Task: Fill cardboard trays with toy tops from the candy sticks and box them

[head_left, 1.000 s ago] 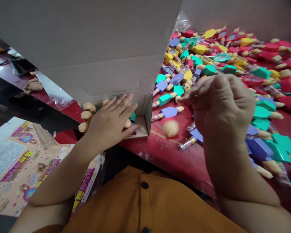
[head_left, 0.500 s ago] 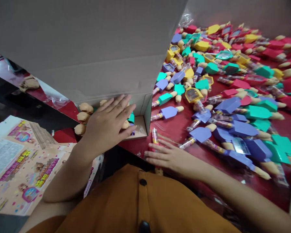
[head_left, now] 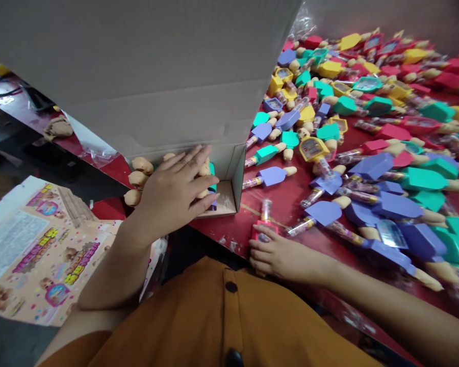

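Observation:
My left hand (head_left: 176, 191) lies flat, fingers stretched, on a row of toys inside a small open cardboard box (head_left: 229, 176) at the table's near edge. Tan toy heads (head_left: 137, 178) stick out to the left of that hand. My right hand (head_left: 281, 255) rests on the red table (head_left: 286, 196) close to my body, fingers curled around the base of a red toy with a clear candy tube (head_left: 263, 221) that points away from me. A purple toy (head_left: 271, 176) lies just beyond it.
A big pile of purple, teal, red and yellow toys (head_left: 367, 127) covers the right of the table. A large cardboard flap (head_left: 137, 66) hangs over the small box. Printed flat cartons (head_left: 34, 255) lie at lower left. Plastic wrap (head_left: 95, 145) sits at the left.
My right hand came down from a raised fist to the table's near edge and closed on the red toy, which shifted slightly right. The left hand stayed on the box.

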A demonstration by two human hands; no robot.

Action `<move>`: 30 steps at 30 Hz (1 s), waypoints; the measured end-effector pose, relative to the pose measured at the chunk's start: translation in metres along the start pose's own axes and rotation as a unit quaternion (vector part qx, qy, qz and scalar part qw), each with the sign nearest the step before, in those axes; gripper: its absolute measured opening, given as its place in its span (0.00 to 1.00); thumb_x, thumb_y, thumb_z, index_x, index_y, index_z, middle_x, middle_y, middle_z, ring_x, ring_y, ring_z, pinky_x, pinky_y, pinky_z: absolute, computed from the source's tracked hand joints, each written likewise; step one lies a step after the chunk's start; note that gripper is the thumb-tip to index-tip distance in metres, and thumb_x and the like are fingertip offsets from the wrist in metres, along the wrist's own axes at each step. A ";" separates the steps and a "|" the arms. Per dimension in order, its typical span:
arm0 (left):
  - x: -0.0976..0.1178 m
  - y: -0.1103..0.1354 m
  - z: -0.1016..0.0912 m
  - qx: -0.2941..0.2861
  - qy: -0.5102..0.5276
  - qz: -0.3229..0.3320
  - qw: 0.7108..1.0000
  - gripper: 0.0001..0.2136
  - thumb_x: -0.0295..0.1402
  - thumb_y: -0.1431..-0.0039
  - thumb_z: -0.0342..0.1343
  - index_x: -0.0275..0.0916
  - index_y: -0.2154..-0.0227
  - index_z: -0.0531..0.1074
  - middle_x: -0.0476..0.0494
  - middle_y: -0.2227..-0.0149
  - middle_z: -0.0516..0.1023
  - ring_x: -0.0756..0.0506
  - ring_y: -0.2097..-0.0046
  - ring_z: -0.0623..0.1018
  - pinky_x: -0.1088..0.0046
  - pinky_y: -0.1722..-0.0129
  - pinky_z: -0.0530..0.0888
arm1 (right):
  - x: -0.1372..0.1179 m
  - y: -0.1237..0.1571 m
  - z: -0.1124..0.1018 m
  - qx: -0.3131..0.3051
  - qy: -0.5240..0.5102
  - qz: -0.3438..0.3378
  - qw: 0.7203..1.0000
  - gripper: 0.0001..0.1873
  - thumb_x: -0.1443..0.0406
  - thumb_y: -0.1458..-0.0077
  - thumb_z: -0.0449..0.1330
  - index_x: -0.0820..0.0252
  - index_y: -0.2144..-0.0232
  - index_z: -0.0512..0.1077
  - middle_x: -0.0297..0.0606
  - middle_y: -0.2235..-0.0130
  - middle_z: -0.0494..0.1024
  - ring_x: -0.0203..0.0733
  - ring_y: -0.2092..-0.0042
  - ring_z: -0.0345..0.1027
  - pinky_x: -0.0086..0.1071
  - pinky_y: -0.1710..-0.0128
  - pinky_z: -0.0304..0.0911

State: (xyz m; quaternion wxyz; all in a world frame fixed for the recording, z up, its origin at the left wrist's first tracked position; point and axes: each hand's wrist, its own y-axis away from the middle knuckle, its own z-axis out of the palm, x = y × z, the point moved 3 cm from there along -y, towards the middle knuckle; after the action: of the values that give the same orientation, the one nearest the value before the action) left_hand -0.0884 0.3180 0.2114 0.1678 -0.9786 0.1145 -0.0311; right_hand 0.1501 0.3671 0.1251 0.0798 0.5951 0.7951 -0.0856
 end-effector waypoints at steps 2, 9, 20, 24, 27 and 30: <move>0.000 0.000 0.000 0.004 0.000 0.003 1.000 0.13 0.37 0.37 0.47 0.39 0.59 0.74 0.37 0.38 0.60 0.38 0.37 0.61 0.57 0.41 0.63 | 0.007 0.002 -0.025 0.133 -0.003 0.054 0.990 0.09 0.70 0.43 0.53 0.54 0.63 0.71 0.36 0.68 0.75 0.42 0.62 0.70 0.43 0.58 0.70; 0.001 0.001 0.001 -0.003 -0.008 -0.010 1.000 0.18 0.36 0.36 0.45 0.33 0.47 0.66 0.34 0.39 0.60 0.41 0.37 0.60 0.61 0.40 0.61 | 0.033 -0.025 -0.108 0.720 -0.092 0.230 0.648 0.10 0.62 0.47 0.62 0.53 0.71 0.62 0.27 0.74 0.64 0.34 0.77 0.62 0.33 0.76 0.62; 0.001 0.001 0.006 -0.004 -0.014 -0.034 0.999 0.26 0.37 0.36 0.44 0.24 0.41 0.55 0.30 0.39 0.59 0.41 0.37 0.59 0.62 0.38 0.58 | 0.067 -0.113 -0.052 0.689 0.154 0.132 0.696 0.12 0.69 0.43 0.56 0.53 0.57 0.60 0.31 0.69 0.68 0.37 0.67 0.65 0.35 0.65 0.64; 0.000 0.002 0.006 -0.007 -0.004 -0.034 0.999 0.26 0.37 0.36 0.43 0.24 0.40 0.54 0.30 0.38 0.58 0.41 0.36 0.58 0.62 0.38 0.57 | 0.075 -0.110 -0.048 0.656 0.168 0.161 0.718 0.10 0.69 0.41 0.53 0.53 0.58 0.57 0.31 0.70 0.66 0.36 0.69 0.63 0.34 0.68 0.63; 0.001 0.002 0.005 -0.007 -0.009 -0.037 0.999 0.26 0.37 0.36 0.42 0.23 0.40 0.54 0.30 0.38 0.58 0.40 0.36 0.58 0.61 0.38 0.57 | 0.076 -0.110 -0.056 0.578 0.173 0.204 0.771 0.04 0.69 0.40 0.51 0.55 0.64 0.58 0.32 0.72 0.63 0.37 0.70 0.62 0.32 0.72 0.61; 0.003 0.002 0.005 -0.010 -0.010 -0.039 0.999 0.26 0.36 0.35 0.41 0.22 0.40 0.54 0.30 0.38 0.58 0.40 0.36 0.59 0.61 0.38 0.57 | 0.078 -0.113 -0.061 0.523 0.155 0.243 0.802 0.02 0.66 0.39 0.48 0.55 0.66 0.59 0.34 0.71 0.63 0.38 0.70 0.62 0.34 0.71 0.60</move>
State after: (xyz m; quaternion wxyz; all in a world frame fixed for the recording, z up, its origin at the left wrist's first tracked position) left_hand -0.0854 0.3176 0.2059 0.1575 -0.9843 0.0754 -0.0268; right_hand 0.0180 0.4222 0.1714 -0.3496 0.7258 0.4605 -0.3727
